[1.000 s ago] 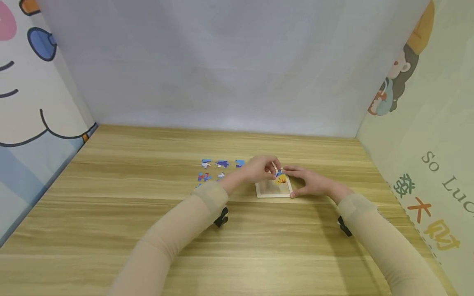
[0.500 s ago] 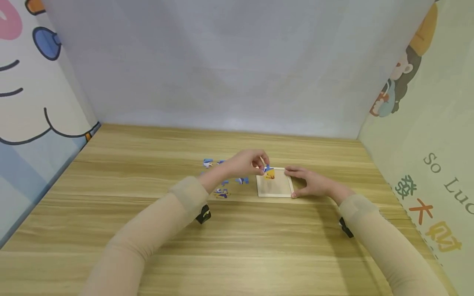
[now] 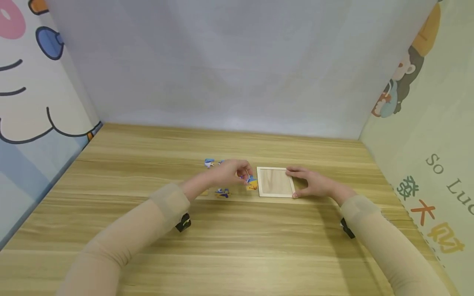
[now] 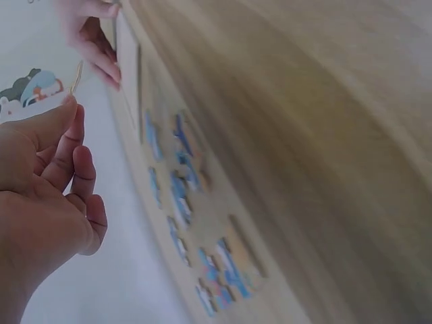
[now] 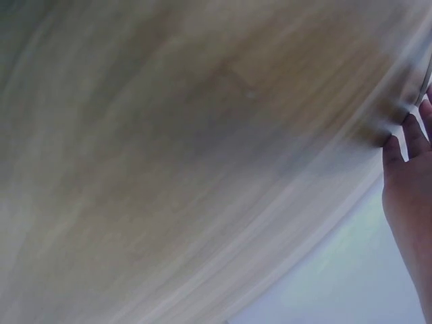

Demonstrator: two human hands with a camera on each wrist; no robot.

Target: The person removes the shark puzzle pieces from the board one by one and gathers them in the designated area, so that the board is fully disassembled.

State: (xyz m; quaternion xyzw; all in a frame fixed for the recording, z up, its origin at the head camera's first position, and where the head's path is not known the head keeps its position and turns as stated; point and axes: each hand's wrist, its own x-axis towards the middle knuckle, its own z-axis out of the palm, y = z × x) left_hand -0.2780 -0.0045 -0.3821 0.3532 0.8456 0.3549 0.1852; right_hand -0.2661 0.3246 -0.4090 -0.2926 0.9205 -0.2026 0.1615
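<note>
My left hand (image 3: 227,172) pinches a blue and yellow jigsaw puzzle piece (image 3: 252,185) between thumb and fingertips, just left of a square wooden puzzle tray (image 3: 277,195). From the left wrist the held piece (image 4: 77,76) shows edge-on, raised above the table. No pieces lie inside the tray, whose pale rim surrounds a bare wooden base. My right hand (image 3: 314,183) rests at the tray's right side, with a finger near the far corner and the thumb at the near corner. Its fingers (image 5: 410,138) look fairly straight in the right wrist view.
Several loose puzzle pieces (image 4: 179,196) lie left of the tray, partly hidden by the left hand in the head view. The wood-grain table (image 3: 237,246) runs back to a pale curtain (image 3: 229,70). Printed panels stand on both sides.
The left hand has lifted the blue and yellow puzzle piece from over the tray and carried it left, out past the tray's left rim. The right hand has stayed at the tray's right side.
</note>
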